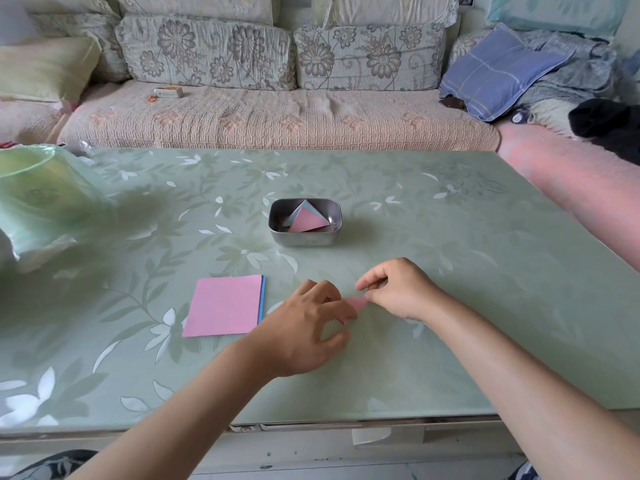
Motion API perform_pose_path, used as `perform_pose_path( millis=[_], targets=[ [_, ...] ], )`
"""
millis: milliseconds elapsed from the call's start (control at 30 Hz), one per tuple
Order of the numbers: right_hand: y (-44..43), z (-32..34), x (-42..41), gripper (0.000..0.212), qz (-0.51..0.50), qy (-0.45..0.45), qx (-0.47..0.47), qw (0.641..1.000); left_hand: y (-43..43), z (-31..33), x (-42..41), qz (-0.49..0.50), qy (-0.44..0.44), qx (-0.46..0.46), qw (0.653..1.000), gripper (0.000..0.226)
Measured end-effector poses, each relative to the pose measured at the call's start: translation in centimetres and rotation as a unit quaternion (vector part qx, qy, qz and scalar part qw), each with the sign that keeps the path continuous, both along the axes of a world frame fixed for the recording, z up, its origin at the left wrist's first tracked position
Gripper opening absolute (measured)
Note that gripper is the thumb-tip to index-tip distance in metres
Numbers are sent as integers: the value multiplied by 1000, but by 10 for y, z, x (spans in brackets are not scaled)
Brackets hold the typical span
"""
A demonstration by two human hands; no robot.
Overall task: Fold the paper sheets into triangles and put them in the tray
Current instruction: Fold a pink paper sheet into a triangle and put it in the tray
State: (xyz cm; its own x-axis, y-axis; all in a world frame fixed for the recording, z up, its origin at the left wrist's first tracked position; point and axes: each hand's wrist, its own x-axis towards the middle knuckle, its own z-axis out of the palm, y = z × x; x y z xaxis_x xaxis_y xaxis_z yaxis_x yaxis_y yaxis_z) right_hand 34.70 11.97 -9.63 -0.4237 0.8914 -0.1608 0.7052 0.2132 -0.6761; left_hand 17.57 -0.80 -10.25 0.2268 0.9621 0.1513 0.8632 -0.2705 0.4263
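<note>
Lower centre of frame: left hand (311, 327) and right hand (398, 289) both pinching a small pink sheet (356, 302), mostly hidden by fingers, over table (450, 271). Stack of sheets (225, 304) flat just left of hands. Metal tray (304, 238) at centre, folded triangles (306, 220) inside.

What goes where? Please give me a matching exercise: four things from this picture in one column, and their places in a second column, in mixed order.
Things:
1. tray
2. stack
3. paper
4. blue pillow

Places:
a. on the sofa
b. held between the left hand and the right hand
c. flat on the table, left of the left hand
d. in the middle of the table, with triangles inside

Pairs: 1-d, 2-c, 3-b, 4-a.
</note>
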Motion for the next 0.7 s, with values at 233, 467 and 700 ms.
perform_pose_path(
  millis=[233, 467, 700],
  targets=[
    [-2, 0, 0, 22, -4, 7, -8, 1000, -8, 3, -5, -6, -27, -14, 1000, 26],
    [-1, -1, 0, 21, -5, 14, -13, 1000, -14, 4, -12, -17, -27, -24, 999, 26],
    [0, -3, -1, 21, 2, 0, -15, 1000, -11, 6, -8, -15, -6, 1, 1000, 28]
  ],
)
